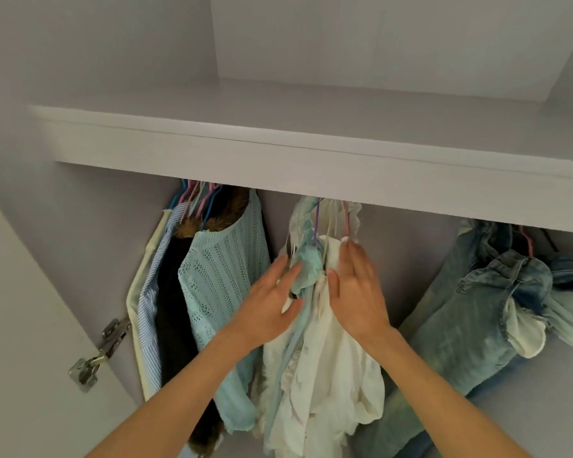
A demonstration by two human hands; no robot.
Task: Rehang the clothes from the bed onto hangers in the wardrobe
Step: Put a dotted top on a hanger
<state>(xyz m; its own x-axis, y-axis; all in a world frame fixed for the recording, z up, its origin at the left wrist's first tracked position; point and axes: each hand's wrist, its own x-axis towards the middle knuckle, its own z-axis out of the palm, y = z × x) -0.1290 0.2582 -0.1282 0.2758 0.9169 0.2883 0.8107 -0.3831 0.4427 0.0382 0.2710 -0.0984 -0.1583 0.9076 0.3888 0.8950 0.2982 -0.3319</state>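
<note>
Inside the wardrobe, a bunch of cream and pale blue garments [328, 375] hangs in the middle from purple and pink hangers [316, 226]. My left hand [272, 302] reaches to the left side of this bunch with fingers straight, touching the pale blue fabric. My right hand [358, 292] lies against its right side, fingers straight and pointing up toward the pink hanger. Neither hand grips anything. The rail is hidden behind the shelf's front edge.
A light blue knit sweater [222, 276], a dark garment and a striped shirt [149, 309] hang at the left on several coloured hangers. Blue jeans [470, 325] hang at the right. A white shelf [311, 153] runs above. A door hinge [100, 352] sits at the lower left.
</note>
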